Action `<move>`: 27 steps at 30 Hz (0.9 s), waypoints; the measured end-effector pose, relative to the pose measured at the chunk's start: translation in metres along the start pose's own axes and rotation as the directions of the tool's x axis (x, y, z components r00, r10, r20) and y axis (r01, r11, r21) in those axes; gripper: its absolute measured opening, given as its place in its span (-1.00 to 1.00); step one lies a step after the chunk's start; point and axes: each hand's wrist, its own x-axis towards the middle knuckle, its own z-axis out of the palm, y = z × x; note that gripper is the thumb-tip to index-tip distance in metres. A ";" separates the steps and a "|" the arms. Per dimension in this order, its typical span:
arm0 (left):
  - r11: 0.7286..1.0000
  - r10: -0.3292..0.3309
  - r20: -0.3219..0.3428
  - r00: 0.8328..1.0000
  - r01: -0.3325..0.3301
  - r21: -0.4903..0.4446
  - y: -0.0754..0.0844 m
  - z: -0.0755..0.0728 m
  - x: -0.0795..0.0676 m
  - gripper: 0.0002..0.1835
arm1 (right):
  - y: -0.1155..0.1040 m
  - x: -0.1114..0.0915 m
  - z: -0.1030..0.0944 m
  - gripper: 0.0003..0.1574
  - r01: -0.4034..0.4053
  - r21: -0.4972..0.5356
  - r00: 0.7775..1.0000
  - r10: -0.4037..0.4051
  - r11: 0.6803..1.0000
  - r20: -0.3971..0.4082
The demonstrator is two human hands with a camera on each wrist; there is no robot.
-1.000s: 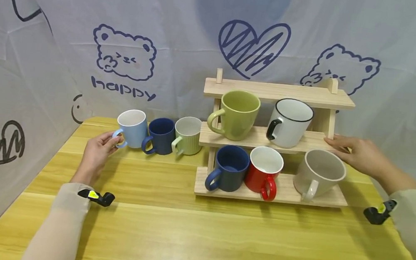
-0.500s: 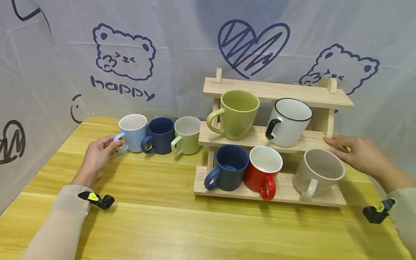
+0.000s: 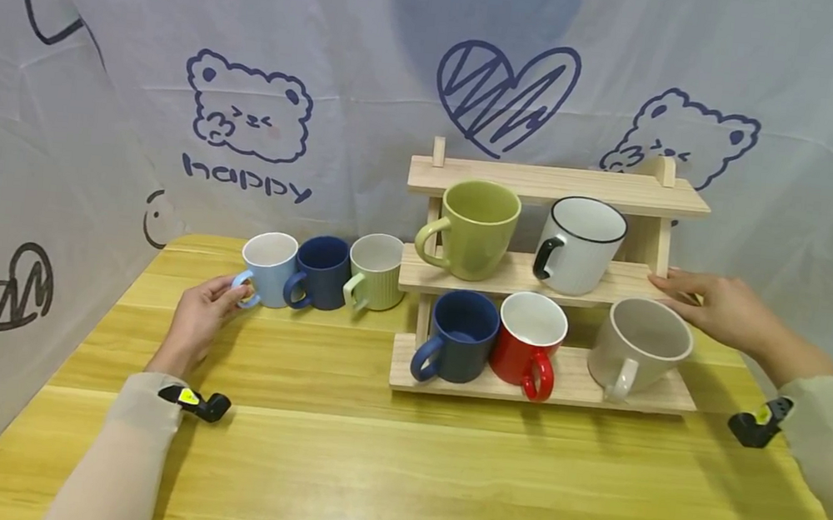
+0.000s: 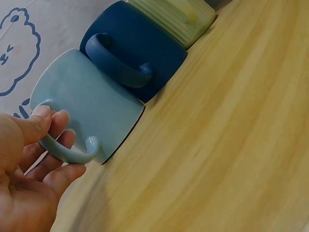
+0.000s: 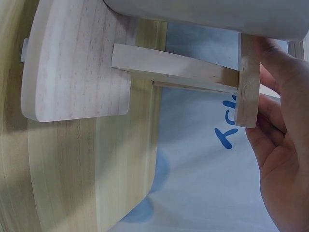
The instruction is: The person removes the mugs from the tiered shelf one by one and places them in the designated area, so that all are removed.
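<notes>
My left hand [image 3: 202,316] pinches the handle of a light blue mug [image 3: 275,273] between thumb and fingers. Upright on the wooden table, this mug stands at the left end of a row, right against a dark blue mug [image 3: 323,274]; the left wrist view shows its handle [image 4: 72,155] in my fingertips. A ribbed pale green mug [image 3: 378,280] ends the row. On the other side, my right hand [image 3: 720,313] holds the right end of the middle board of a wooden tiered rack [image 3: 559,186]. The right wrist view shows thumb and fingers around the board's end [image 5: 248,82].
The rack's middle board carries an olive green mug [image 3: 481,237] and a white mug with black rim [image 3: 586,251]. Below stand a navy mug [image 3: 464,344], a red mug [image 3: 521,345] and a beige mug [image 3: 621,355]. A patterned cloth [image 3: 371,105] hangs behind the table [image 3: 396,467].
The light blue mug has moved slightly right and toward me, up beside the dark blue mug, my left hand moving with it. My right hand stays on the rack.
</notes>
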 end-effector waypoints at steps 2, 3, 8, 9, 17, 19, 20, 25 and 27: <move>1.000 0.005 0.012 1.000 -0.005 0.020 -0.001 0.000 -0.001 -0.45 | 0.000 0.000 0.000 -0.44 0.003 0.002 1.000 -0.003 1.000 -0.001; 1.000 0.006 0.019 1.000 -0.006 0.028 -0.002 -0.001 -0.001 -0.45 | 0.000 0.000 0.000 -0.44 0.003 0.004 1.000 -0.003 1.000 -0.001; 0.996 0.033 0.045 0.998 -0.036 0.078 -0.002 -0.002 -0.001 -0.45 | 0.001 0.000 0.000 -0.44 0.007 0.004 1.000 -0.007 1.000 -0.005; 0.995 0.038 0.048 0.998 -0.043 0.093 -0.002 -0.002 -0.001 -0.45 | 0.001 0.000 0.000 -0.44 0.007 0.004 1.000 -0.007 1.000 -0.007; 0.932 0.064 0.087 0.994 -0.091 0.351 0.005 -0.003 -0.002 -0.41 | 0.001 -0.001 0.000 -0.45 0.025 -0.005 1.000 -0.025 1.000 -0.014; 0.902 0.077 0.097 0.992 -0.111 0.418 0.008 -0.004 -0.004 -0.37 | 0.001 -0.001 0.001 -0.45 0.025 -0.005 1.000 -0.025 1.000 -0.013; 0.888 0.086 0.100 0.991 -0.121 0.443 0.010 -0.004 -0.005 -0.36 | 0.001 -0.001 0.001 -0.45 0.024 -0.004 1.000 -0.024 1.000 -0.012; 0.840 0.125 0.108 0.986 -0.163 0.518 0.019 -0.008 -0.009 -0.31 | 0.002 -0.001 0.001 -0.45 0.016 0.004 1.000 -0.016 1.000 -0.008; 0.821 0.141 0.114 0.983 -0.181 0.542 0.024 -0.009 -0.009 -0.29 | 0.002 -0.001 0.000 -0.44 0.013 0.006 1.000 -0.013 1.000 -0.008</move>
